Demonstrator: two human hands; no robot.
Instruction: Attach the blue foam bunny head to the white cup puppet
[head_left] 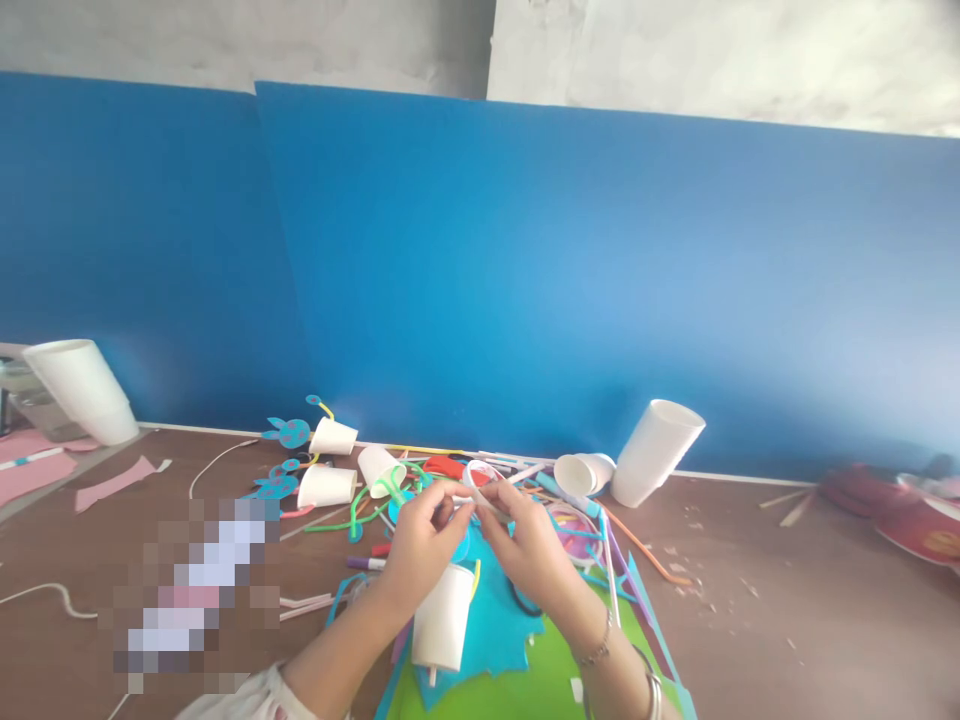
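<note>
My left hand [424,540] and my right hand [529,535] meet over the middle of the table, fingertips pinched together. Between them is a small white strip [474,497]; what it is made of I cannot make out. Just below my left hand lies a white paper cup [442,620], a yellow bent piece at its side and a short white stick at its lower end. Under it are a cut piece of blue paper [491,635] and a green sheet [555,665]. A dark ring, perhaps a scissors handle [523,597], shows partly beside my right hand.
Paper cups with blue animal cut-outs [289,433] lie left of centre. Pipe cleaners [360,515], straws and markers clutter the middle. A tall cup stack [656,455] leans at the blue partition [480,270]; another cup stack [82,390] stands far left. One patch is pixelated.
</note>
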